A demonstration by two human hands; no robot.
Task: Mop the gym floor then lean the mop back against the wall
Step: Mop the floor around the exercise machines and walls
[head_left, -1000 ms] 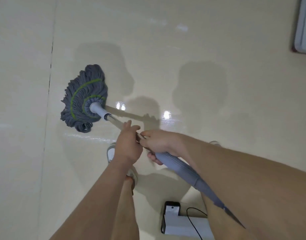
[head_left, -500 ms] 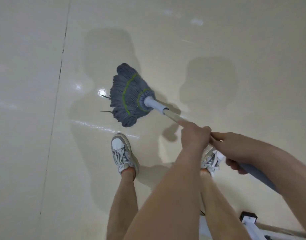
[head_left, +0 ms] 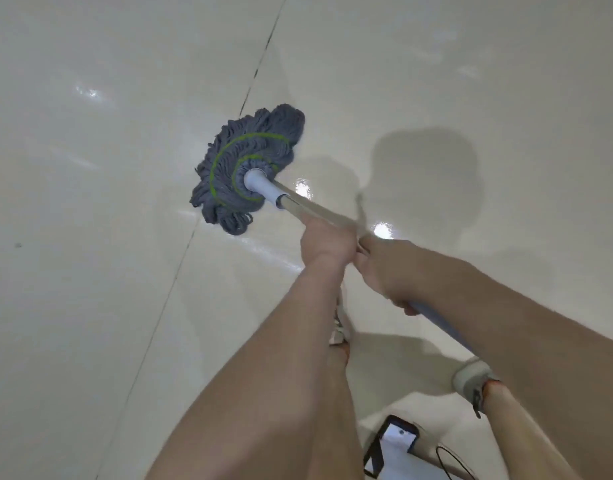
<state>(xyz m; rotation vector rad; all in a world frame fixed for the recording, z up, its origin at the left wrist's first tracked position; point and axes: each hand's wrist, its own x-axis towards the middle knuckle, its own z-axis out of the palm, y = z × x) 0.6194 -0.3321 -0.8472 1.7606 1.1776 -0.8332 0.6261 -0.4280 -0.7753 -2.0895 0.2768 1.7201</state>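
Observation:
A grey string mop head [head_left: 245, 171] with green stitched rings lies spread flat on the glossy cream tile floor [head_left: 90, 306], in the upper middle of the view. Its white collar joins a shiny metal handle [head_left: 312, 209] that slants down to the right. My left hand [head_left: 327, 239] is wrapped around the metal part of the handle. Just behind it, my right hand [head_left: 389, 271] grips where the grey sleeve [head_left: 436, 317] of the handle begins. The two hands nearly touch.
A dark tile joint [head_left: 180, 265] runs diagonally under the mop head. Wet sheen and light reflections lie to the mop's right. My shoes [head_left: 471, 375] stand below the hands. A small white-and-black device [head_left: 391, 448] with a cable hangs at the bottom edge.
The mop head has swept across the floor, left to right and then on over the tile joint. The view has turned, and both hands have kept their grip on the handle.

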